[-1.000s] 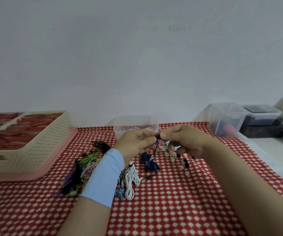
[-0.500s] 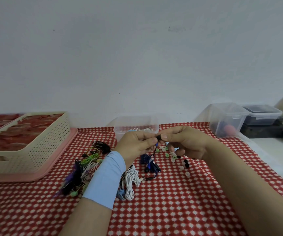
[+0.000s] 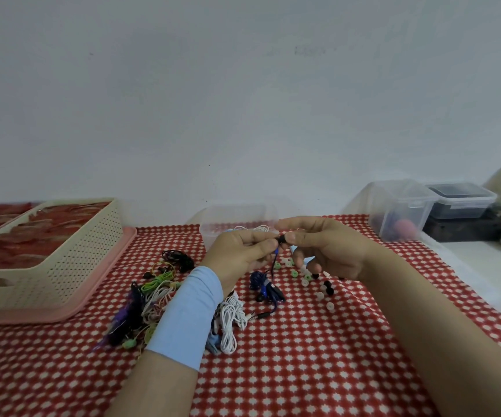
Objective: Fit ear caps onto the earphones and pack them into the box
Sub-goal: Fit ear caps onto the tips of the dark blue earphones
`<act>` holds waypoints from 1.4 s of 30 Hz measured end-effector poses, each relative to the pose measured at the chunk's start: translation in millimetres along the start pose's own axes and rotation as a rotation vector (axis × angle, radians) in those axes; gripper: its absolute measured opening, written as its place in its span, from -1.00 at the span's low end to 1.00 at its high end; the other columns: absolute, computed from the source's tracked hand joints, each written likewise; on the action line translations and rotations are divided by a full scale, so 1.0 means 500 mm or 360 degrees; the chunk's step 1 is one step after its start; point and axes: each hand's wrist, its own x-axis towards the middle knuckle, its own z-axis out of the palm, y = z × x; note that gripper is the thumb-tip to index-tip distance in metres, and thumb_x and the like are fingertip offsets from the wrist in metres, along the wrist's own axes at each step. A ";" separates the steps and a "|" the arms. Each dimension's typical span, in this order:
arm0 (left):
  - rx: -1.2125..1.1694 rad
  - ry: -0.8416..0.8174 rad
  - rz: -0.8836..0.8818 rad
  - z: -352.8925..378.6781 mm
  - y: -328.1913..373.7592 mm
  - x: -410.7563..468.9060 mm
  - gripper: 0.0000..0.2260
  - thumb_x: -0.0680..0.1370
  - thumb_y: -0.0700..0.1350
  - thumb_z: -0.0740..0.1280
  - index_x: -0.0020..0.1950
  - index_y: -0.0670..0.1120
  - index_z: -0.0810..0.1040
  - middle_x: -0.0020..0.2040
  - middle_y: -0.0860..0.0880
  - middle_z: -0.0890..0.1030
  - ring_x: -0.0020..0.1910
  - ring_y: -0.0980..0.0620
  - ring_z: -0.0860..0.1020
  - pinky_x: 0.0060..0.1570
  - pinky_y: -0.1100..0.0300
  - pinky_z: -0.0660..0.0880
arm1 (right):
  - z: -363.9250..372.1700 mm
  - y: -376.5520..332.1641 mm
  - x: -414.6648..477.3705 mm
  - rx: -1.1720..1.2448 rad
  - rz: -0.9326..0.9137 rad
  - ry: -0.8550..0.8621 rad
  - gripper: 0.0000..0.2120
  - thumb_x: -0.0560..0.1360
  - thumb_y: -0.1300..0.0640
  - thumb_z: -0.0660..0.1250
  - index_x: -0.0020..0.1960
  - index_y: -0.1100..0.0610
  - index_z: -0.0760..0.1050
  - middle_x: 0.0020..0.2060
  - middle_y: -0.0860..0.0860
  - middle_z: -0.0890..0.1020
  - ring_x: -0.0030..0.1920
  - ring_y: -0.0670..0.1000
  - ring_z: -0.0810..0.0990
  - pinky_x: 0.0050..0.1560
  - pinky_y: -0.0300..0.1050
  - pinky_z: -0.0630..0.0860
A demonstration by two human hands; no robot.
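My left hand [image 3: 240, 251] pinches the earbud of a dark blue earphone [image 3: 265, 285], whose cable hangs down to a coil on the red checked cloth. My right hand [image 3: 324, 245] pinches a small black ear cap [image 3: 281, 239] against that earbud, thumb and forefinger meeting the left fingertips. Loose ear caps [image 3: 306, 279] in green, white and black lie scattered under my right hand. A clear plastic box [image 3: 237, 224] stands just behind my hands with a white earphone inside.
A tangle of coloured earphones [image 3: 152, 293] and a white earphone [image 3: 231, 317] lie left of my left forearm. A cream perforated basket [image 3: 62, 266] sits on a pink tray at the left. Clear lidded containers [image 3: 402, 209] stand at the back right.
Both hands stay together at the earbud with only slight shifts; my right forefinger has lifted a little above the cap.
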 end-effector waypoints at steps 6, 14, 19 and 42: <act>0.0030 -0.0001 -0.0020 -0.004 0.001 0.003 -0.84 0.54 -0.21 0.40 0.11 -0.19 0.67 -0.03 -0.16 0.70 -0.14 0.10 0.63 0.03 0.16 0.60 | 0.004 -0.004 -0.006 -0.0287 -0.0171 0.0054 -0.80 0.60 0.26 0.33 0.13 0.20 0.70 -0.10 0.16 0.70 -0.37 0.00 0.58 -0.48 -0.18 0.43; 0.0023 -0.0025 -0.0032 -0.011 0.002 -0.002 -0.81 0.54 -0.22 0.40 0.15 -0.17 0.66 0.05 -0.19 0.69 -0.04 -0.04 0.63 0.06 0.15 0.61 | 0.003 -0.011 -0.014 -0.0386 -0.0187 0.0149 -0.85 0.57 0.24 0.37 0.07 0.17 0.71 -0.20 0.05 0.72 -0.34 0.01 0.54 -0.48 -0.24 0.42; 0.0054 -0.0015 -0.0040 -0.010 0.003 -0.005 -0.85 0.54 -0.22 0.40 0.09 -0.11 0.68 0.01 -0.15 0.70 0.05 -0.08 0.64 0.09 0.11 0.60 | 0.008 -0.013 -0.015 -0.0379 -0.0115 0.0097 -0.83 0.57 0.25 0.37 0.09 0.19 0.71 -0.30 0.01 0.70 -0.36 0.04 0.51 -0.48 -0.22 0.41; 0.0173 -0.0062 0.0031 -0.012 -0.001 -0.008 -0.84 0.52 -0.27 0.41 0.09 -0.22 0.67 -0.16 -0.09 0.70 -0.22 0.06 0.60 -0.11 0.23 0.58 | 0.010 -0.003 -0.002 -0.0251 0.0100 0.0074 -0.83 0.49 0.20 0.42 0.04 0.14 0.75 -0.18 0.12 0.69 -0.38 -0.03 0.54 -0.46 -0.21 0.41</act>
